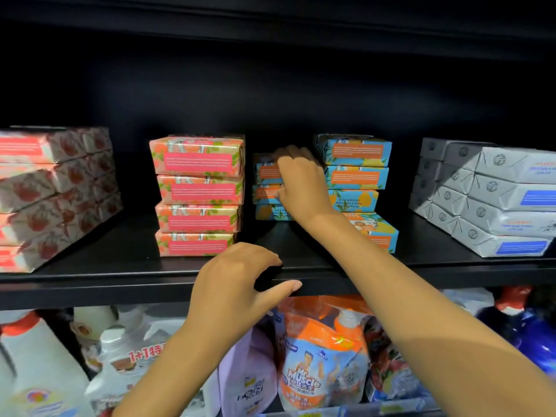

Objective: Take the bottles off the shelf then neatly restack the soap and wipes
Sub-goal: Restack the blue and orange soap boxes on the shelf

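Note:
My right hand (301,182) reaches deep into the black shelf (120,284) and grips the top boxes of a short stack of blue-and-orange soap boxes (266,188) at the back. A taller stack of the same blue soap (356,176) stands just right of it, its lowest box turned askew. To the left stands a straight stack of pink-and-orange soap boxes (198,194). My left hand (237,284) hovers at the shelf's front edge, fingers loosely curled, holding nothing. No bottles stand on this shelf.
White packs with red prints (51,194) are stacked at the far left, grey-white packs with blue labels (493,200) at the far right. On the shelf below stand detergent bottles (39,365) and an orange refill pouch (319,356).

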`<state>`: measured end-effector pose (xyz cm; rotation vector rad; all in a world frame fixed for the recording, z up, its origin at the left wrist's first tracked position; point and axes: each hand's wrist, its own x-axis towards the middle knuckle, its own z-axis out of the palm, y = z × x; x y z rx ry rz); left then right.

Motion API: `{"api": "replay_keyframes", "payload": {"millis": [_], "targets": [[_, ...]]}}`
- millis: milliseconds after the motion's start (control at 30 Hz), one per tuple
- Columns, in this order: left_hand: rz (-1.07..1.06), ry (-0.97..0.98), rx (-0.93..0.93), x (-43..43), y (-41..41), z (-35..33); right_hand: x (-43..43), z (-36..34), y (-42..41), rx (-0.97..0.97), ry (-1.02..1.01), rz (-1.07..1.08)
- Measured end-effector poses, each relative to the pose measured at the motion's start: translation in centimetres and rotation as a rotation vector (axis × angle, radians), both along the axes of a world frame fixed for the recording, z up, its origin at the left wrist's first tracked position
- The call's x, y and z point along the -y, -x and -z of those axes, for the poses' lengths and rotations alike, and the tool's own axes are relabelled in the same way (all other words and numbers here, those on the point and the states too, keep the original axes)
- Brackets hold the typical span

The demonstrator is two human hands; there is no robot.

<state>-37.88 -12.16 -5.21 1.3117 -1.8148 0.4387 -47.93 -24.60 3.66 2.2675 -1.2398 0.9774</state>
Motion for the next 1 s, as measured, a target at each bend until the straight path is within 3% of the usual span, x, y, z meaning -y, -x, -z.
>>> {"api": "replay_keyframes", "payload": {"millis": [200, 400, 600, 733, 1000], "targets": [[-0.003, -0.023, 0.004, -0.1, 0.0, -0.1, -0.5, -0.3, 0.1, 0.065, 0.05, -0.025], [0.017, -0.018, 0.003, -0.1, 0.0, -0.1, -2.0, -0.1, 1.1, -0.062, 0.127, -0.121], [0.009, -0.048, -0.015, -0.2, 0.1, -0.3, -4.7, 0.8, 3.9, 0.117, 0.209, -0.268], [0.065, -0.127, -0.164, -0.3, 0.7, -1.7, -7.2, 0.5, 7.3, 0.221, 0.185, -0.349], [-0.046, -0.081, -0.039, 4.9, 3.1, -5.0, -8.4, 1.6, 15.2, 0.248, 0.183, -0.226]]}}
